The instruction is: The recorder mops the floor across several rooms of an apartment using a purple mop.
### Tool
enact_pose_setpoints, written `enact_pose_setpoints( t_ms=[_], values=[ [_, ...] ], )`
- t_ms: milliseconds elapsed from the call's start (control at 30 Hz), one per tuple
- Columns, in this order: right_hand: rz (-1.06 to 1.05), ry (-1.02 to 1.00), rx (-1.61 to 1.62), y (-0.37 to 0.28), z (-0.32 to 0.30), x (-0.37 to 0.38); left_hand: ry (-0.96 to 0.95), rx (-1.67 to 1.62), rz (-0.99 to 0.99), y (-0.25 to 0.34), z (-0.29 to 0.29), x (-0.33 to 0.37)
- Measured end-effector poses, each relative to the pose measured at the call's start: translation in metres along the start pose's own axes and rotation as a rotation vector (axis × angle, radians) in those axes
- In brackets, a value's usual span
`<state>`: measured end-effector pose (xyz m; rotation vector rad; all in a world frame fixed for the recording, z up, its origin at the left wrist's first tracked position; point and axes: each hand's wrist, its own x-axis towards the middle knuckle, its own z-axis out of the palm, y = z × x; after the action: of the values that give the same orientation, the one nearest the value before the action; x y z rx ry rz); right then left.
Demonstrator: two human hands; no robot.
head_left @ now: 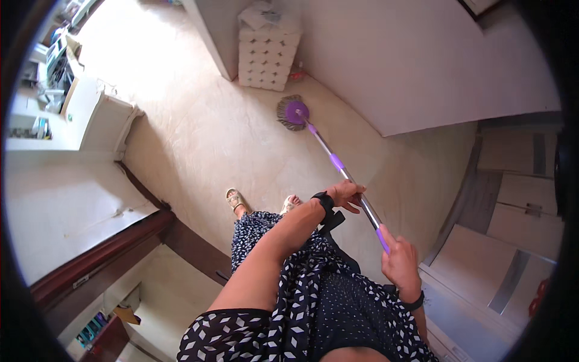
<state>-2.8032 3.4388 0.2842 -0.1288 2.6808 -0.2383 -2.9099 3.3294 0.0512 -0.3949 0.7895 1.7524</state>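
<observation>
A spin mop with a purple round head (pixel 297 111) and grey strands rests on the pale floor ahead of my feet. Its silver pole, with purple sleeves, slants back toward me on the right. My left hand (pixel 345 195), with a black band at the wrist, is closed around the middle of the pole. Higher up, at the purple end grip, my right hand (pixel 400 263) is wrapped round the handle. It wears a dark wristband too.
A tall stack of white paper rolls (pixel 268 57) in wrapping stands against the wall beyond the mop head. Pale cabinets (pixel 476 265) line the right side. At left are a white counter (pixel 105 120) with clutter and a dark red door frame (pixel 108 253).
</observation>
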Motion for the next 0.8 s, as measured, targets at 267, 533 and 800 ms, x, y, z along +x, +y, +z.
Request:
enact_pose_setpoints(
  t_ms=[267,533,800],
  values=[
    [0.111,0.096,0.092,0.03,0.047,0.011,0.174,0.039,0.03,-0.013,0.011,0.053],
    [0.198,0.153,0.083,0.025,0.074,0.059,0.253,0.174,0.082,0.024,0.009,0.051],
    [0.389,0.252,0.238,0.029,0.065,0.009,0.291,0.158,-0.064,0.001,0.007,0.084]
  ],
)
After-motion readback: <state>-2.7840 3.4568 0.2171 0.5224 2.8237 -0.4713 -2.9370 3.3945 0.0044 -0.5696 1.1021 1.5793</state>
